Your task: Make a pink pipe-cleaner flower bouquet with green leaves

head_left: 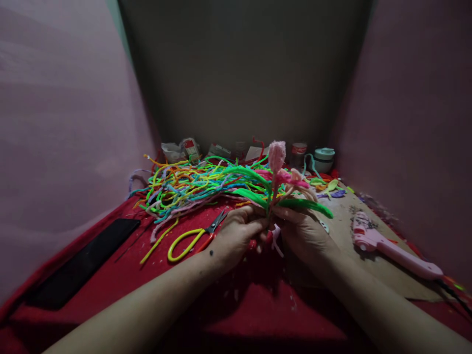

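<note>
Both hands meet above the middle of the red cloth, around a pipe cleaner flower [276, 156] with a pale pink bud and green leaves. My left hand [243, 227] is closed, its thumb and fingers pinching the stem below the leaves. From the other side, my right hand [300, 231] pinches the same stem with thumb and forefinger. One green leaf [309, 205] sticks out to the right over the right hand. Scissors [197, 238] with yellow and orange handles lie beside my left wrist, blades slightly apart.
A large heap of coloured pipe cleaners [191, 184] spreads behind the hands. A pink glue gun [398, 253] lies on a brown board [376, 280] at right. A black phone [88, 260] rests at left. A lidded container [324, 160] stands at the back near the wall.
</note>
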The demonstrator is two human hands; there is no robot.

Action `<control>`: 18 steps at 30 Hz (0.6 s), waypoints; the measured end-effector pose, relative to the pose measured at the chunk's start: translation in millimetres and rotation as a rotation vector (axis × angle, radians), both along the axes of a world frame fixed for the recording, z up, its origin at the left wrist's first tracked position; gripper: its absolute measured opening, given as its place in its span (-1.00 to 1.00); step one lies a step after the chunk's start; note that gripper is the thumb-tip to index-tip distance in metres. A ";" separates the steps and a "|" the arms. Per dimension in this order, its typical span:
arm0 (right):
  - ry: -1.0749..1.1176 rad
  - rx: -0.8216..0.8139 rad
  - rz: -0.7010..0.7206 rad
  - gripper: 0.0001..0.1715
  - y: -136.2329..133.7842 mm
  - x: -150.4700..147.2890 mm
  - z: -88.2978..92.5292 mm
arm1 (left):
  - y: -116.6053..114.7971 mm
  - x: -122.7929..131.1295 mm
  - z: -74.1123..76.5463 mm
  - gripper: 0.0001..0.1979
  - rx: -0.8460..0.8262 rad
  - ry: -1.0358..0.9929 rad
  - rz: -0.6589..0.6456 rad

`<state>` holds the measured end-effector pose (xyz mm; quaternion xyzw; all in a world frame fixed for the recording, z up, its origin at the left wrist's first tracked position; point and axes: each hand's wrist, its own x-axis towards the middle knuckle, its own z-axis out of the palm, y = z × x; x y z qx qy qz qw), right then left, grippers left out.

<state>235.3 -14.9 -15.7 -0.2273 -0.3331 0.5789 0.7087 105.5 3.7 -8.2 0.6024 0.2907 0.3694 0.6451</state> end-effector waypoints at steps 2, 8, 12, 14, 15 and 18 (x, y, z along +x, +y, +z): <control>-0.017 -0.012 0.037 -0.85 -0.3 0.6 -0.6 | 0.1 0.6 -0.6 -0.89 -0.012 -0.029 0.007; -0.053 0.010 0.088 -0.93 1.2 2.9 -4.1 | -1.5 1.5 4.8 -0.85 -0.062 0.001 0.003; -0.018 -0.012 -0.015 -0.82 2.0 2.9 -1.1 | 1.1 -0.6 3.8 -0.83 -0.097 0.048 0.068; 0.018 -0.022 -0.053 -0.78 1.1 3.0 2.0 | 4.8 -2.4 1.2 -0.83 -0.081 0.027 0.108; 0.036 -0.031 -0.059 -0.77 0.5 3.2 3.4 | 7.1 -3.1 -0.3 -0.83 -0.078 0.008 0.132; 0.058 -0.058 -0.052 -0.77 -2.0 4.6 5.7 | 14.0 -4.4 -3.8 -0.84 -0.092 -0.059 0.207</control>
